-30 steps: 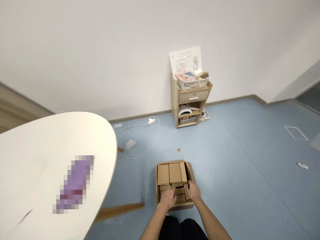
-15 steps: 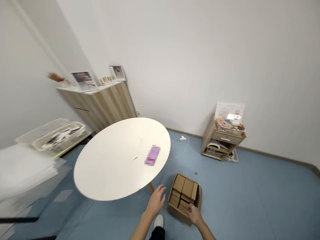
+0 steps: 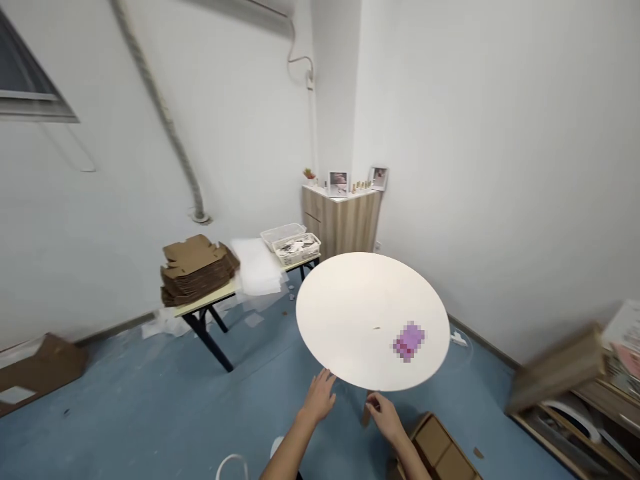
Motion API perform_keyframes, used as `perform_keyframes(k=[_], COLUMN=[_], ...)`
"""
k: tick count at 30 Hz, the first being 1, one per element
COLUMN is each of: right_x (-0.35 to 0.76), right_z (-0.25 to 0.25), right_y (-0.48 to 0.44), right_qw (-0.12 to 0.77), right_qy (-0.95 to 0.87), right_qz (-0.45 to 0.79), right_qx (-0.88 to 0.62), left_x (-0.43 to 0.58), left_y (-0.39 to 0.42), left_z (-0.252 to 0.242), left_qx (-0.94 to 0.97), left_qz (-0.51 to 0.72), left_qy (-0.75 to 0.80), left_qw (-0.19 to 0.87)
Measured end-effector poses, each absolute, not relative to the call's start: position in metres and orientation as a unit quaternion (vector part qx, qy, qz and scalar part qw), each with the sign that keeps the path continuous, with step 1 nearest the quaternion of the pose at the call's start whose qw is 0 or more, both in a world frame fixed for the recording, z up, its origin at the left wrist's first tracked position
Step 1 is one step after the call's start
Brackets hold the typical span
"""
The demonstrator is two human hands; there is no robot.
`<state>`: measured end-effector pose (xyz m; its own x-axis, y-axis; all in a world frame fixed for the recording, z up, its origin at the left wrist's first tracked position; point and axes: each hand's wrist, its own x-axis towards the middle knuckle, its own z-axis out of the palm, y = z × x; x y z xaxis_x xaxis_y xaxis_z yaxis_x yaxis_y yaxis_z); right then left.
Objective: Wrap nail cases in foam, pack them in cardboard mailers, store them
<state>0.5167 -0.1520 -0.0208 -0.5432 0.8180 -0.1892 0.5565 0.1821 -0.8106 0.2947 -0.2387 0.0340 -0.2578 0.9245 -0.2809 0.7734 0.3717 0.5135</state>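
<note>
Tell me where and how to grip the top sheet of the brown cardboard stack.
Probably pinch the near edge of the top sheet, coming from the room side: the brown cardboard stack lies flat and uncovered, with the wall behind and white sheets close on its right.

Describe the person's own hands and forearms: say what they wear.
Both left hand and right hand are ungloved. The left forearm and right forearm show no sleeve, watch or bracelet; blur could hide a thin ring.
</note>
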Motion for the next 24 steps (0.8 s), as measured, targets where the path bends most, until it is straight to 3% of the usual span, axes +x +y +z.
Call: perform_keyframes(k=[14, 24], right_x=[0.233, 0.073], right_z=[-0.01, 0.023], right_y=[-0.1, -0.003], right_qw=[0.168, 0.132], right_qy=[-0.757, -0.798], right_qz=[0.478, 0.441], right_qx=[-0.413, -0.389], left_x=[0.004, -0.135], left_y=[-0.303, -0.237], left_z=[0.045, 0.043], left_qx=[0.481, 0.464], left_qz=[0.162, 0.234], left_qy=[0.809, 0.806], left_qw=[0.298, 0.285])
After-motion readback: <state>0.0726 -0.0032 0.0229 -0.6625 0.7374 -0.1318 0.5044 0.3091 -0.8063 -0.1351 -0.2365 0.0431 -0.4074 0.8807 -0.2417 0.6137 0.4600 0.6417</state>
